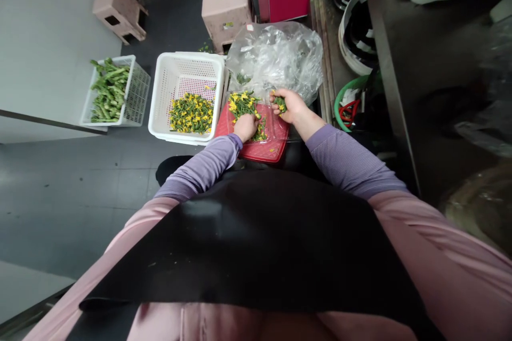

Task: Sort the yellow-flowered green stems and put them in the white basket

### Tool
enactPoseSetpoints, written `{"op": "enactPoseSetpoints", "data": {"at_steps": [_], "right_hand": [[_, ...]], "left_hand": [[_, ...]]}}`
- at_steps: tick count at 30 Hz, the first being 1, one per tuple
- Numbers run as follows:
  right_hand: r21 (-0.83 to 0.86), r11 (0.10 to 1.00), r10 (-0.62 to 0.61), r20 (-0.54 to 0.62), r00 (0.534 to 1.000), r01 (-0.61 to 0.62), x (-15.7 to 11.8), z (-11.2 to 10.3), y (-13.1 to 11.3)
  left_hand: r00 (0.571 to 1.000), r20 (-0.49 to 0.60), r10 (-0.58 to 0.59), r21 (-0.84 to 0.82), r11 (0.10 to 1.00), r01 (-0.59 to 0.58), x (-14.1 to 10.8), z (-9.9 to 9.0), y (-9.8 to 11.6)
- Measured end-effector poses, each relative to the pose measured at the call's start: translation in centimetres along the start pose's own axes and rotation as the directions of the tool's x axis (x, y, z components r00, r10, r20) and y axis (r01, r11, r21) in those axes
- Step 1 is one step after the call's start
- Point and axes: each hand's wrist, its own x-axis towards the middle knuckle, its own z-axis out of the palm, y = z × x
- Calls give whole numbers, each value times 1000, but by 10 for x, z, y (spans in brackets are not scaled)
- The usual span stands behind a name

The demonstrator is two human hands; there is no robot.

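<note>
In the head view my right hand (291, 105) is closed around a small bunch of green stems with yellow flowers (281, 103), above the right side of a red plastic surface (266, 155). My left hand (245, 127) has its fingers curled on more yellow-flowered greens (244, 104), with a green stem end showing at its fingertips. Clear plastic lies over part of the red surface, and loose flowered bits rest on it. Just left of it stands a white basket (152, 101) with a heap of cut, yellow-flowered greens inside.
A smaller white basket (141, 97) of thick green stalks stands at the far left. Behind my hands sits a crumpled clear plastic bag (280, 56). Two pink stools (226, 2) are farther back. A green basin (340, 97) and a metal shelf edge (394, 80) lie to the right.
</note>
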Motion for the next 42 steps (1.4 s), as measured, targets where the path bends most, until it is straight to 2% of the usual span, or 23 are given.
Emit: {"op": "enactPoseSetpoints", "data": {"at_steps": [3,7,11,13,15,17,20,23,25,26,28,31,34,36,38,39,42], "right_hand": [[-11,1000,0,41,999,0,-1,0,1],[-112,993,27,28,999,-24,-2,2,6],[-376,927,-25,-44,999,6,0,3,15],[-487,873,-33,2,999,29,1,4,22],[-538,840,-17,98,995,67,1,5,28],[-527,841,-37,166,985,120,1,6,31],[-450,878,-84,185,979,160,1,7,32],[-364,918,-92,195,977,159,0,5,25],[-278,948,-101,196,975,154,-1,3,16],[-225,962,-109,190,976,152,-1,1,11],[-126,982,-120,167,979,142,-2,-2,0],[-39,994,-99,145,984,106,-2,-7,-11],[-25,999,-39,136,990,43,-2,-7,-12],[-34,999,-7,117,993,11,-3,-5,-10],[-45,999,8,86,996,-4,-3,-4,-8],[-50,999,10,70,997,-6,-3,-4,-7],[-80,997,20,39,999,-17,-1,-4,-6]], "left_hand": [[996,10,-91,97,991,90,15,9,7],[993,-8,-117,17,993,117,19,10,7],[995,-99,-18,-145,989,3,1,-5,-3],[989,-136,49,-142,988,-68,-9,-14,-6],[982,-160,104,-99,988,-121,-18,-23,-5],[972,-191,140,-103,981,-162,-24,-31,-2],[971,-207,121,-311,933,-182,-26,-46,4],[987,-136,85,-575,805,-149,-21,-58,4],[994,-93,60,-661,743,-106,-14,-60,-1],[997,-73,40,-665,743,-79,-10,-59,-4],[999,-36,-6,-574,819,-16,-2,-50,-10],[999,-52,-2,-199,980,-8,8,-30,-14],[990,-39,139,140,981,-133,18,-14,-9],[974,35,226,257,939,-227,25,-11,-4],[961,75,265,275,921,-275,31,-14,-2],[962,57,266,248,930,-271,33,-16,-2],[974,-124,189,2,982,-190,32,-24,-9]]}}
